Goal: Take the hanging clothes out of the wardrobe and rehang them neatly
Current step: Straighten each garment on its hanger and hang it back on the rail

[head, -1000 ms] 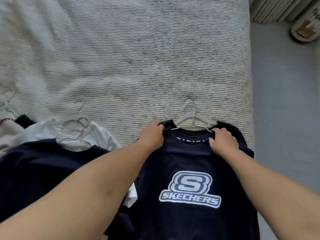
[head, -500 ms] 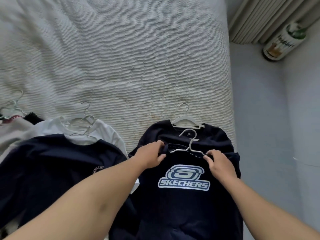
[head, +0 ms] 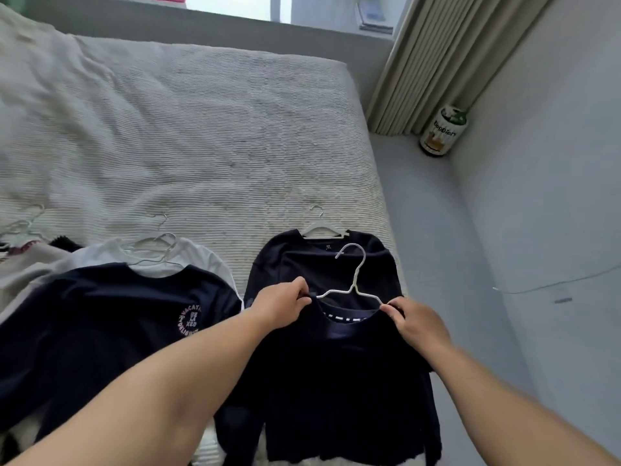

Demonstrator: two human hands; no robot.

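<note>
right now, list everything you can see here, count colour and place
held shirt: 1, navy, near right, on a white hanger
navy top: 1, on bed behind it, on its own hanger
printed shirt: 1, navy, near left
white shirt: 1, under printed shirt
bed: 1, cream ribbed cover
curtain: 1, beige, far right
canister: 1, cream and green, on floor by curtain
left hand: grips held shirt's left shoulder
right hand: grips its right shoulder

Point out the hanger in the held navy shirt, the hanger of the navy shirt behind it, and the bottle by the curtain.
held hanger (head: 353,286), head view: neck below hook.
rear hanger (head: 323,229), head view: shoulder bar.
bottle (head: 443,132), head view: label.
</note>
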